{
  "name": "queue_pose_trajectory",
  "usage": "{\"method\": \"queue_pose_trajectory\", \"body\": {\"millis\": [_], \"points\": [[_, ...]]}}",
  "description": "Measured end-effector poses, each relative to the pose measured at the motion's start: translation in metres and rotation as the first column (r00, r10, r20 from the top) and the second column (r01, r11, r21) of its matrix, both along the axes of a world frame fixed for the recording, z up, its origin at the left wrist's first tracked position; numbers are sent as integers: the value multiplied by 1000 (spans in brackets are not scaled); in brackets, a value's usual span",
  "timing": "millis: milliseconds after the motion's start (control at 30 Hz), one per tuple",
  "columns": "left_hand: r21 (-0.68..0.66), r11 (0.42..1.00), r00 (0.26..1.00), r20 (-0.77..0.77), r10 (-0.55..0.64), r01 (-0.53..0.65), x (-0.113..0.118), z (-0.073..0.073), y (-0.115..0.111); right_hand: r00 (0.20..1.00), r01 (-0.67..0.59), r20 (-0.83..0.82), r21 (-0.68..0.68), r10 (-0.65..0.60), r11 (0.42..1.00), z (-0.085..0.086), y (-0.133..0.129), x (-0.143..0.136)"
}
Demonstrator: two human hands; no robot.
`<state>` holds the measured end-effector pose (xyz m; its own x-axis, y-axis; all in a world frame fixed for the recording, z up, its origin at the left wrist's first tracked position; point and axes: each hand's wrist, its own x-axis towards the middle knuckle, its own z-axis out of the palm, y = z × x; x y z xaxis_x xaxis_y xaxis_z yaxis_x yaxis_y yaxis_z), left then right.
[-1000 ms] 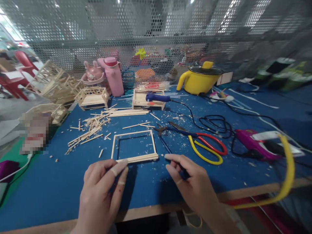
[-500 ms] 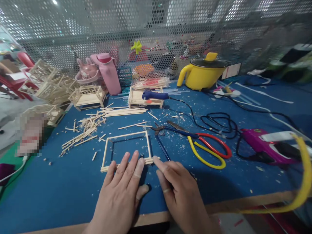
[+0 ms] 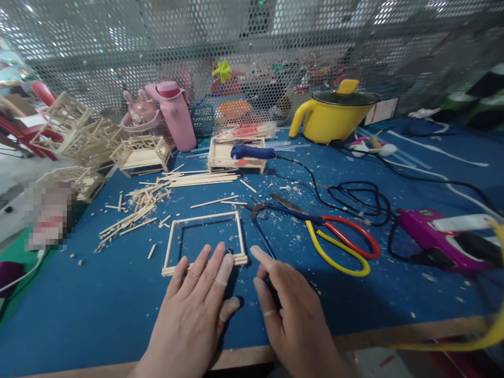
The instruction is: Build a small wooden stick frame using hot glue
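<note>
The person's left hand (image 3: 197,304) lies palm down at the near side of a rectangular stick frame (image 3: 237,231), its fingers extended, slightly spread and resting on the sticks of that near side; it does not grip them. The right hand (image 3: 289,304) is just right of the frame's near right corner, index finger pointing out and thumb apart from it, with nothing visible between these fingers. The frame lies flat on the blue desk (image 3: 118,315), near the middle. To its right are blue-handled pliers (image 3: 258,218) and scissors (image 3: 334,226) with one red and one yellow handle. Loose sticks (image 3: 145,202) are heaped to its far left. Beyond it, a blue glue gun (image 3: 252,151) rests on a small stick-built piece (image 3: 220,155), with a yellow pot (image 3: 331,118) farther right.
</note>
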<state>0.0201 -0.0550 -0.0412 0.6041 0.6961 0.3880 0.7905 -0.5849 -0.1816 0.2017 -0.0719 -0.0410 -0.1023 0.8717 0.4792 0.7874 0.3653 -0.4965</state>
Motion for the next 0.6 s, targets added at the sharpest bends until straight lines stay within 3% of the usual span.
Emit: {"method": "queue_pose_trajectory", "body": {"millis": [300, 433, 500, 533, 600], "points": [[-22, 1000, 1000, 22, 16, -15, 2, -2, 1, 998, 55, -7, -16, -55, 998, 1, -3, 5], [-81, 996, 981, 192, -25, 42, -5, 6, -8, 995, 36, 97, -29, -33, 999, 6, -2, 19], [-82, 996, 912, 409, 15, 21, -16, 13, -16, 993, 53, 106, -74, -45, 996, 9, -2, 26], [-84, 996, 838, 540, 75, -35, -23, 16, -19, 993, 61, 102, -98, -51, 993, 9, -1, 28], [-156, 968, 619, 746, 246, -197, -39, 21, -23, 995, 70, 86, -121, -60, 990, 9, 0, 29]]}}
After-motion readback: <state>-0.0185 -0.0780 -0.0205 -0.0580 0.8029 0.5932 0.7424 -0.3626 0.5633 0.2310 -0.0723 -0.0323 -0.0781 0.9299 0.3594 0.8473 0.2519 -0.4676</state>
